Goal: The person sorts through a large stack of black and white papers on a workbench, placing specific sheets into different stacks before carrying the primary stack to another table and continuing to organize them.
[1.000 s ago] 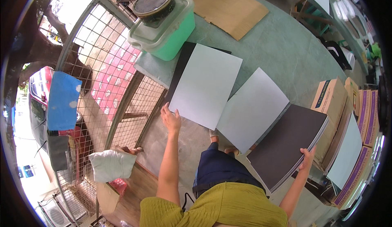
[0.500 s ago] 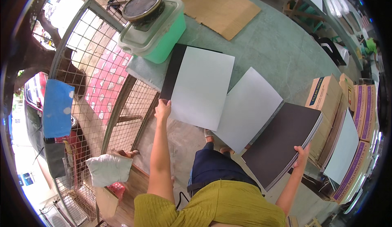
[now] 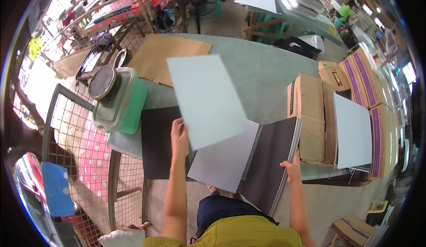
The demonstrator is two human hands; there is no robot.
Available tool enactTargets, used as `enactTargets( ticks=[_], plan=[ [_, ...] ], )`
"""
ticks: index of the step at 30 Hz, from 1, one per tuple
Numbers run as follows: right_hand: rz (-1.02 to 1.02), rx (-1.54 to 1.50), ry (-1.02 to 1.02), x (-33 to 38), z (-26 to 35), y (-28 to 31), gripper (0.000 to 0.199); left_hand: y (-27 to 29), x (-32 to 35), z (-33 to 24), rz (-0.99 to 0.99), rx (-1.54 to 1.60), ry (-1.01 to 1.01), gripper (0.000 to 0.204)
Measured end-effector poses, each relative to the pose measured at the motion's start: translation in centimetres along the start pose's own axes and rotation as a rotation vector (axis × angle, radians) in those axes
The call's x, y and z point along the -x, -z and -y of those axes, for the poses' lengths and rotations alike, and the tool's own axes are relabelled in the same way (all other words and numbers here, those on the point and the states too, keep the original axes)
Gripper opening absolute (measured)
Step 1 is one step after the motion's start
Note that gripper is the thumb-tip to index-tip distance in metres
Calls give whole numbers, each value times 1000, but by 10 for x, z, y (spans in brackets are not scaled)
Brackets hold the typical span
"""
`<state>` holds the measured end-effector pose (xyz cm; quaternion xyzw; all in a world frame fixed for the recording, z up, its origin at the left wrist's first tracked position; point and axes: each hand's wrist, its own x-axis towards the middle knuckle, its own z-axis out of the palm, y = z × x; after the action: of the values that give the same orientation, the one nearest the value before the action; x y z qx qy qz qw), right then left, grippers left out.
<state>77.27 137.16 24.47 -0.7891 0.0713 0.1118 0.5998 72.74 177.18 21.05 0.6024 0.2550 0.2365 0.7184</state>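
Observation:
My left hand [image 3: 179, 138] is closed on the lower left edge of a white board [image 3: 208, 100], which is raised and tilted above the table. Beneath that hand, a black board [image 3: 159, 142] lies at the table's near left. A second, greyish-white board [image 3: 225, 160] rests by the near edge, partly covered by the raised one. On the right, my right hand [image 3: 291, 167] grips the outer edge of a stack of boards [image 3: 270, 158]. The stack's top face is black, with pale layers showing along its side, and it leans over the table's edge.
A green-grey table [image 3: 253, 74] carries a cardboard sheet [image 3: 166, 56] and a green lidded tub [image 3: 128, 107] with a round tin [image 3: 104, 82] on top. Cardboard boxes [image 3: 310, 109] and white boards [image 3: 353, 134] stand at right. A wire-mesh fence [image 3: 80, 145] runs along the left.
My left hand has lifted the white board off the black one and moved it right. The black board is now uncovered. The view has swung, and my right hand still holds the stack.

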Motion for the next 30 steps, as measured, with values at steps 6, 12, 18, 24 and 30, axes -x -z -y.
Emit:
enactTargets(
  ticks=[6, 12, 18, 24, 30],
  plan=[
    [3, -56, -71, 3, 17, 1, 90, -130, -96, 87, 131, 50, 139, 28],
    [139, -156, 8, -4, 10, -10, 92, -161, -125, 138, -77, -461, 151, 55],
    [208, -173, 55, -3, -4, 17, 90, -176, 109, 69, 700, -238, 183, 89],
    [292, -222, 41, -8, 2, 4, 101, -156, 211, 39, 742, -444, 62, 106],
    [302, -191, 80, -7, 2, -1, 102, -133, 191, 27, 743, -403, 229, 107]
  ],
)
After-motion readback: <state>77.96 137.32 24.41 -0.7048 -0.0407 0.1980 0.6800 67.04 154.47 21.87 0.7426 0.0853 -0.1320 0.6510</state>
